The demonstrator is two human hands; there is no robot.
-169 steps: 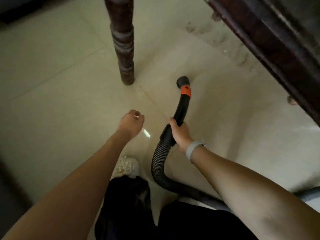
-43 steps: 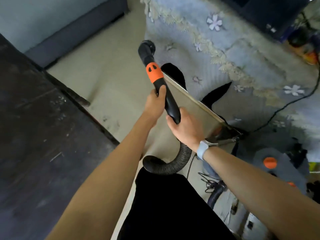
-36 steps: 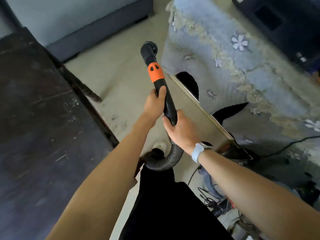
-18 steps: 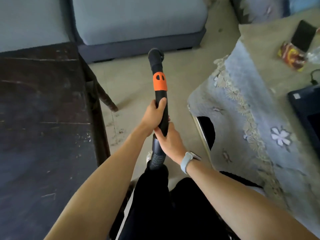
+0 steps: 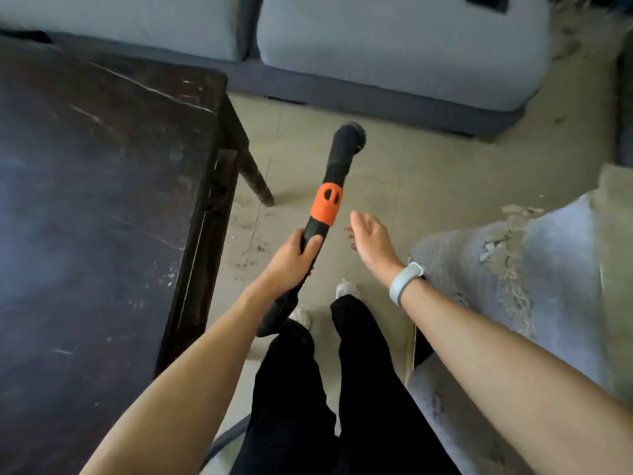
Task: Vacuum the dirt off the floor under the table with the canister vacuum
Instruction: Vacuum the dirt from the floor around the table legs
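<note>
Your left hand [image 5: 291,258] grips the vacuum wand [image 5: 327,207], fingers wrapped round it, nozzle raised above the floor [image 5: 428,173] beside the table [image 5: 102,200]; right hand [image 5: 371,240] open, holding nothing.

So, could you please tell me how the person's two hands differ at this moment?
The left hand grips the black vacuum wand just below its orange band, fingers curled round it; the right hand holds nothing, fingers straight and apart from the wand. The right wrist wears a pale band; the left wrist is bare. Both reach forward over the tiled floor beside the dark table.
</note>
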